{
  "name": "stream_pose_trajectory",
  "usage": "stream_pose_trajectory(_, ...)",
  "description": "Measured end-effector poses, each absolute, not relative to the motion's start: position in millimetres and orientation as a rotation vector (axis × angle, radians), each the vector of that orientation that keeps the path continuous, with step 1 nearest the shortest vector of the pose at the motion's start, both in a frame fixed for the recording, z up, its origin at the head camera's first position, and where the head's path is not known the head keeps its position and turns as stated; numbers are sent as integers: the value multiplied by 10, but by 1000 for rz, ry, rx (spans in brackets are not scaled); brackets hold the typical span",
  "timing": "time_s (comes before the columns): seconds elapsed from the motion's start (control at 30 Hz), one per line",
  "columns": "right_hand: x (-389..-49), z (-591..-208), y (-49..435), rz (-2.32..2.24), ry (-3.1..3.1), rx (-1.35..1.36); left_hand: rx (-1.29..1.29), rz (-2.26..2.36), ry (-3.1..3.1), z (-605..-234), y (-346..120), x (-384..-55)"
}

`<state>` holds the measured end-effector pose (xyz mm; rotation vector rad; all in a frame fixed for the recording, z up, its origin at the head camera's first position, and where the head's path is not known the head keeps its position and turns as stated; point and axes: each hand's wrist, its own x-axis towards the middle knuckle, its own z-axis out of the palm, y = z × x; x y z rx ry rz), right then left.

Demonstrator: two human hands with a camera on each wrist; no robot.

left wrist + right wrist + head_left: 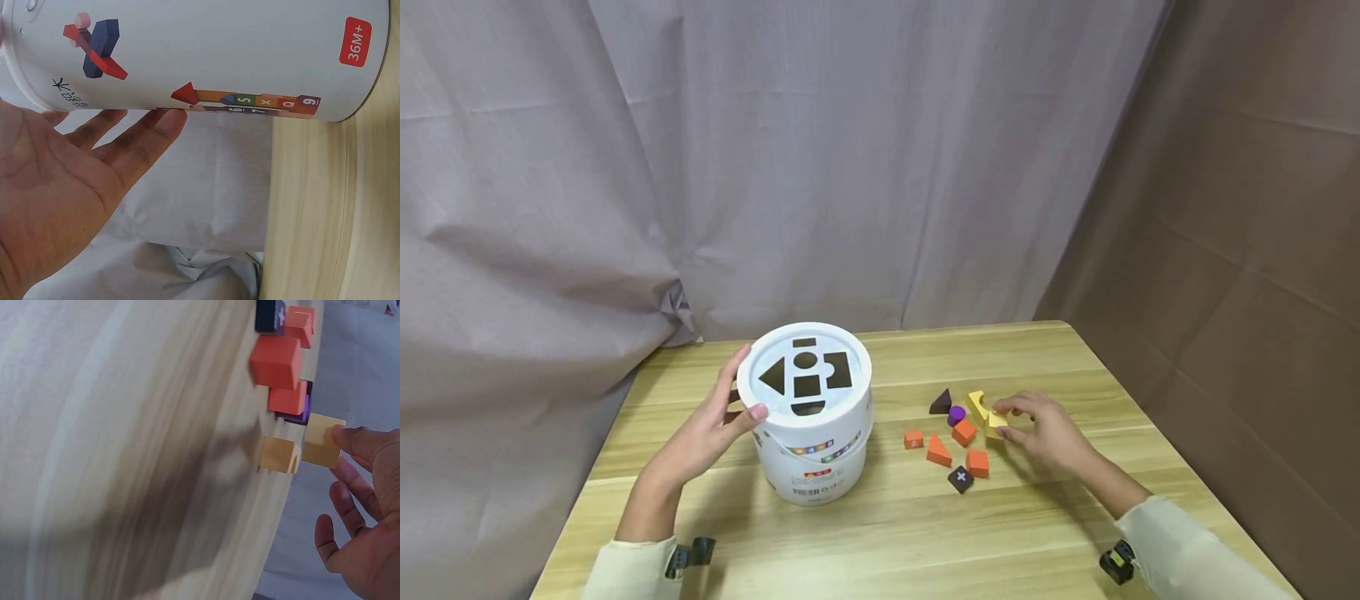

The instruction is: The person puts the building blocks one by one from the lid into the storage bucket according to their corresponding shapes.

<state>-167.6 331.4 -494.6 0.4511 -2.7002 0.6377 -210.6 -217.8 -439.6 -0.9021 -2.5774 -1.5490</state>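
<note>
My left hand (703, 437) grips the white bucket (811, 467) by its left side. Its thumb rests on the front of the rim, and the other fingers reach round behind the wall (237, 56). The lid (782, 400) has cut-outs: a triangle, a circle, rectangles and a notched one. Thumb and index finger of my right hand (1048, 433) pinch a yellow block (323, 440). A second yellow block (277, 454) is close beside it in the right wrist view. Also near that hand, a yellow notched piece (976, 402) shows in the head view.
Left of the right hand lie several orange blocks (938, 451), a purple cylinder (956, 415), a dark triangular block (942, 403) and a dark block with a white cross mark (959, 481). The wooden table (880, 550) meets grey curtains (820, 167) at its back edge.
</note>
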Motion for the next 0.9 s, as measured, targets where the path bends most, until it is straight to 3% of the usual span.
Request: stream_pose_trajectory(0.9,-1770,-4317,3086,669,-2585,541,-918,-1552,-2565,-4413,-2176,-2114)
